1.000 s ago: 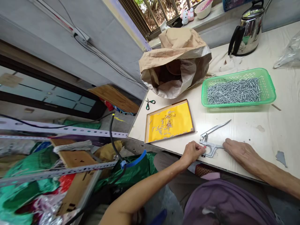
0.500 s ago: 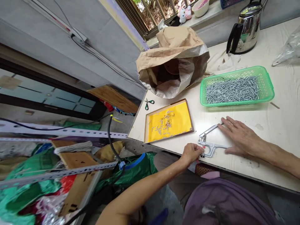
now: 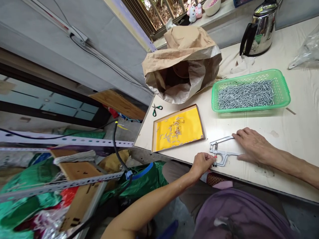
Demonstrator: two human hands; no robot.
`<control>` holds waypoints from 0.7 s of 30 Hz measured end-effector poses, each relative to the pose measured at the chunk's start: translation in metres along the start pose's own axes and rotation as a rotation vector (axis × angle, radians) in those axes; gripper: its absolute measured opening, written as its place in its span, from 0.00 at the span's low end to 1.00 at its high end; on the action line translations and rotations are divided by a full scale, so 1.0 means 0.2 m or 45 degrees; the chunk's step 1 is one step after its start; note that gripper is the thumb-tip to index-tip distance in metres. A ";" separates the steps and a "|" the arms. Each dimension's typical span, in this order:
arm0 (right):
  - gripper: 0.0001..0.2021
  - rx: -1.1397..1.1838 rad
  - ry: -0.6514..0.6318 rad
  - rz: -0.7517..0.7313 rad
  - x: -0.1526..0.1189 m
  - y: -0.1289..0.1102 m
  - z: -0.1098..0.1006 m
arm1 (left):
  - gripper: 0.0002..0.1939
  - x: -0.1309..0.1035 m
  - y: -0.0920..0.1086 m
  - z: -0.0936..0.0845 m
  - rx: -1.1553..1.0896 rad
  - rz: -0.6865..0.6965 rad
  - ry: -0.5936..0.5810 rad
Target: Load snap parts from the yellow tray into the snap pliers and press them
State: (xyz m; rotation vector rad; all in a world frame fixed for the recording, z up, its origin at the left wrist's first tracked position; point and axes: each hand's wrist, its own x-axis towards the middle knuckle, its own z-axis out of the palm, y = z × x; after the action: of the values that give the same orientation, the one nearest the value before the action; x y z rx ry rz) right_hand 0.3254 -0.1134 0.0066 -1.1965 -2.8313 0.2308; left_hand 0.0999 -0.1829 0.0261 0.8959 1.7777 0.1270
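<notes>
Silver hand press pliers (image 3: pixel 221 159) with a spring and a red part at the jaws lie at the front edge of the table. My right hand (image 3: pixel 254 146) is curled round the spread handles, fingers over the upper one and thumb by the lower one. At the jaws, the fingertips of my left hand (image 3: pixel 202 163) are pinched together; whatever they hold is too small and hidden to name. Left of the pliers is a shallow cardboard tray (image 3: pixel 154 136) with a yellow lining (image 3: pixel 191 121), on which several small silvery pieces (image 3: pixel 168 136) are scattered.
A green basket (image 3: pixel 251 109) full of small metal pins stands behind my right hand. Scissors (image 3: pixel 157 109) lie beyond the tray. Farther back are an open brown paper sack (image 3: pixel 181 49), a steel kettle (image 3: pixel 261 30) and a clear plastic bag (image 3: pixel 306 49).
My right fingers have closed more round the handles, and the upper handle has come down slightly. My left hand stays pinched at the jaws. The view has shifted a little.
</notes>
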 end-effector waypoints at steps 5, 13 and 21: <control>0.23 0.002 0.002 -0.018 -0.02 -0.02 -0.03 | 0.07 -0.05 -0.02 0.01 0.468 0.535 0.340; 0.23 -0.035 0.065 0.014 -0.04 -0.05 -0.02 | 0.32 0.11 0.17 0.13 1.156 1.261 0.331; 0.05 0.096 0.125 -0.053 -0.08 -0.10 0.00 | 0.13 0.10 0.16 0.17 1.372 1.207 0.241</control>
State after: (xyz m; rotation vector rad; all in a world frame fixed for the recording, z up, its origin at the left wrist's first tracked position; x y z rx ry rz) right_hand 0.3232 -0.1387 0.0097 -1.1015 -2.7346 0.2661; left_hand 0.1423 -0.1598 0.0127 2.5242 1.3657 -0.1772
